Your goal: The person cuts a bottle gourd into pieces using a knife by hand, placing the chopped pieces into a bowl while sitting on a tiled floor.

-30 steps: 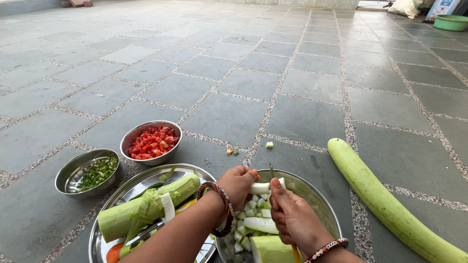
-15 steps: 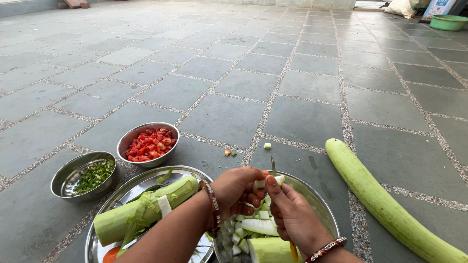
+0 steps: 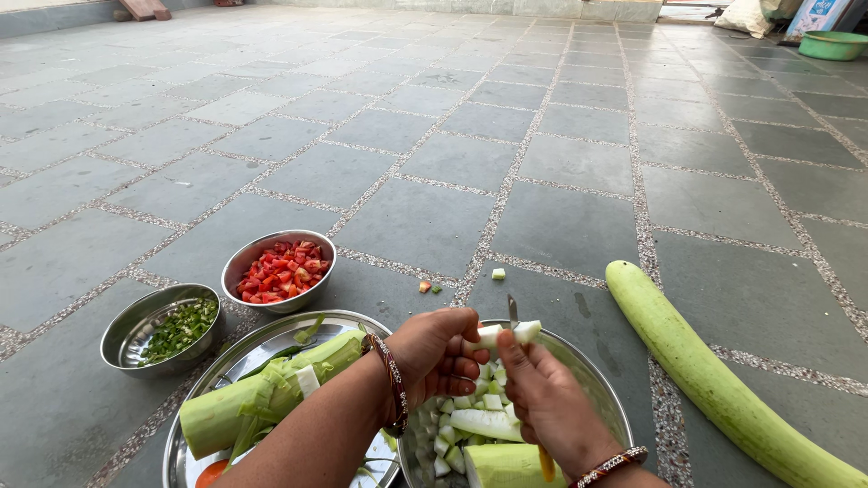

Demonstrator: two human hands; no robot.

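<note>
My left hand [image 3: 438, 357] grips a pale strip of peeled gourd [image 3: 503, 335] over a steel bowl [image 3: 592, 370]. My right hand [image 3: 545, 407] holds a small knife [image 3: 513, 311] with a yellow handle, its blade up against the strip's end. Cut gourd cubes [image 3: 466, 417] and larger gourd pieces lie in the bowl below both hands. Bangles circle both wrists.
A steel plate [image 3: 258, 348] at the left carries a gourd chunk [image 3: 262, 389] with peels. Beyond it stand a bowl of chopped tomato [image 3: 279, 269] and a bowl of chopped green chilli [image 3: 168, 331]. A long whole gourd [image 3: 714, 370] lies on the stone floor at right. A green tub [image 3: 832, 43] is far back.
My hands have lifted slightly, and the knife blade now sits nearer the tip of the gourd strip. The view has shifted a little; bowls and gourds stay put.
</note>
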